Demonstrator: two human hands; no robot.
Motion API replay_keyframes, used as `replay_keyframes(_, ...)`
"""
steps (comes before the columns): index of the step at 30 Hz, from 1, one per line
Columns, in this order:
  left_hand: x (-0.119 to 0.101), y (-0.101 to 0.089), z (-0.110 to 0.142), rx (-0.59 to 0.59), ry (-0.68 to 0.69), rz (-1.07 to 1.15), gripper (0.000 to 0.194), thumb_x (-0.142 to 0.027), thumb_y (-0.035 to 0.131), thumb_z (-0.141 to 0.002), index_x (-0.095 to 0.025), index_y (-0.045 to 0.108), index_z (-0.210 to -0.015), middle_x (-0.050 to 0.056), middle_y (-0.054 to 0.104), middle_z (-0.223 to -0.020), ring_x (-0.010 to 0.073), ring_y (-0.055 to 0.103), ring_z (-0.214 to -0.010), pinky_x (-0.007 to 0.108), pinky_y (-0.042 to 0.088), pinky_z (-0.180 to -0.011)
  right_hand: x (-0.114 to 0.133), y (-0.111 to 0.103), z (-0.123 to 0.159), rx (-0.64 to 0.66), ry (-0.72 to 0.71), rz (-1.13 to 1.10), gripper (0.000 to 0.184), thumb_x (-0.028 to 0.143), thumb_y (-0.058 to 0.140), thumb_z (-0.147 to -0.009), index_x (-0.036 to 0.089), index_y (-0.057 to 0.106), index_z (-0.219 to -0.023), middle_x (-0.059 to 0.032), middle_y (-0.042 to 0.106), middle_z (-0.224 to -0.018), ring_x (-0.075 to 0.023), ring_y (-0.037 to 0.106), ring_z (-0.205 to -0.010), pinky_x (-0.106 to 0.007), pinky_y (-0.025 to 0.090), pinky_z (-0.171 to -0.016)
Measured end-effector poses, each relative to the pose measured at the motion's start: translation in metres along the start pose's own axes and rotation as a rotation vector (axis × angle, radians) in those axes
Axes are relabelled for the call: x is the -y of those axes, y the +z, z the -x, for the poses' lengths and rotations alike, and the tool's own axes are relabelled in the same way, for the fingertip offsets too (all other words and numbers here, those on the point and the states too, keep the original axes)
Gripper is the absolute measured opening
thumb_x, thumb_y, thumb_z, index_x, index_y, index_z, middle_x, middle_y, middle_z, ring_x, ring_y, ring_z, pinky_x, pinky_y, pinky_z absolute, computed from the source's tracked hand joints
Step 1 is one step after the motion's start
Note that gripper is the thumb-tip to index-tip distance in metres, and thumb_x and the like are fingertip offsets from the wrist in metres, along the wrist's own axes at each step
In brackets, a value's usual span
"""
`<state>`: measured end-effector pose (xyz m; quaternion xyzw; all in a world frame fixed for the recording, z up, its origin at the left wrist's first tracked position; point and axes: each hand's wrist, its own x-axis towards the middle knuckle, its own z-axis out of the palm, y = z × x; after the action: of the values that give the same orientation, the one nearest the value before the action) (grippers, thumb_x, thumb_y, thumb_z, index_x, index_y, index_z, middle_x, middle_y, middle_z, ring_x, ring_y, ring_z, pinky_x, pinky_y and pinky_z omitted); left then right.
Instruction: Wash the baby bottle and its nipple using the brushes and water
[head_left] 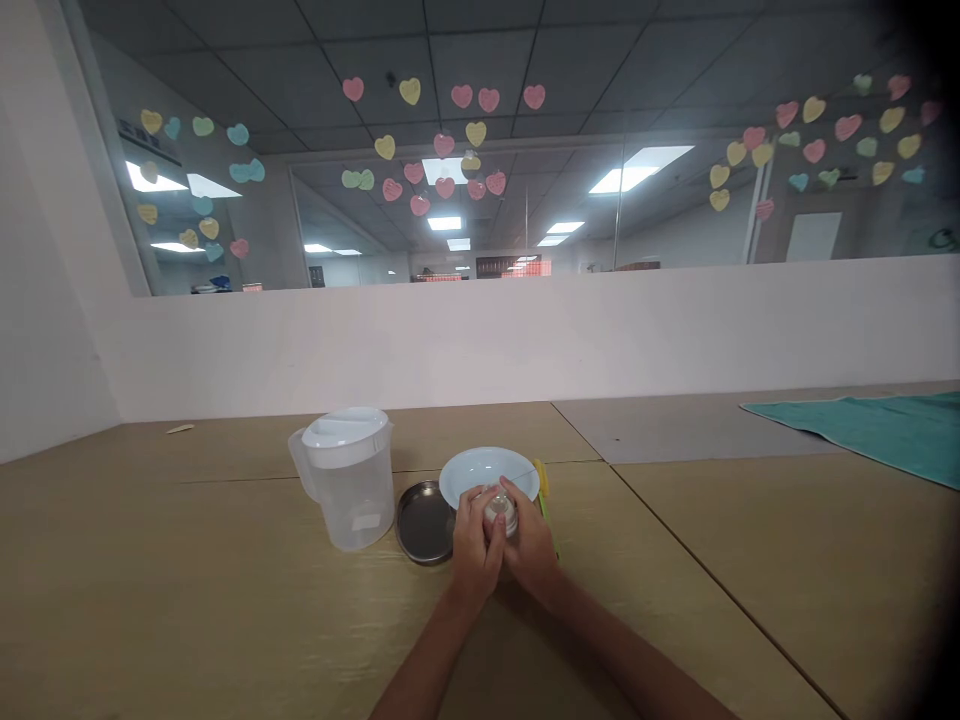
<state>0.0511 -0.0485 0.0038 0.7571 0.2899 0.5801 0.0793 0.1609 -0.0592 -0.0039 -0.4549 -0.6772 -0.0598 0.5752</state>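
My left hand [475, 548] and my right hand [534, 545] are cupped together around a small round clear-and-whitish object [500, 507], its exact kind unclear. Both sets of fingers are closed on its sides, covering much of it. Just behind the hands sits a white bowl [454, 478], whose near side they partly hide. To the left lies a shallow dark metal dish [424, 525], close beside the bowl. A slim yellow-green item [542, 480] shows at the bowl's right, partly behind my right hand.
A translucent plastic pitcher [358, 495] with a white lid stands left of the metal dish. On the far right is a teal cloth [885, 425]. A small flat piece [180, 429] lies at the back left. A low wall [480, 345] under a window bounds the brown table [225, 600].
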Motion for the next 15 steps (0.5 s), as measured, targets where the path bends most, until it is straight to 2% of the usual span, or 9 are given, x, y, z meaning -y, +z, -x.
replay_keyframes(7,0.0015,0.0004,0.0017,0.01,-0.018,0.022,0.032,-0.026,0.041,-0.089,-0.022,0.047,-0.12,0.01,0.047,-0.117,0.0209,0.046,-0.113,0.038,0.038,-0.095,-0.0032,-0.0002,-0.0041,-0.03,-0.035,0.067,0.048,0.039,0.052,-0.082,0.016,0.046,-0.124,-0.0104,0.06,-0.115,-0.0229,0.058,-0.1,-0.038,0.048,-0.084)
replay_keyframes(15,-0.002,-0.0022,-0.0033,0.008,-0.014,0.084,0.03,-0.027,0.04,-0.09,-0.022,0.05,-0.118,0.008,0.05,-0.111,0.0192,0.049,-0.107,0.036,0.04,-0.093,0.0,0.0032,-0.0023,-0.055,0.025,0.138,0.047,0.04,0.05,-0.083,0.018,0.046,-0.124,-0.0099,0.062,-0.111,-0.0239,0.058,-0.092,-0.039,0.047,-0.078)
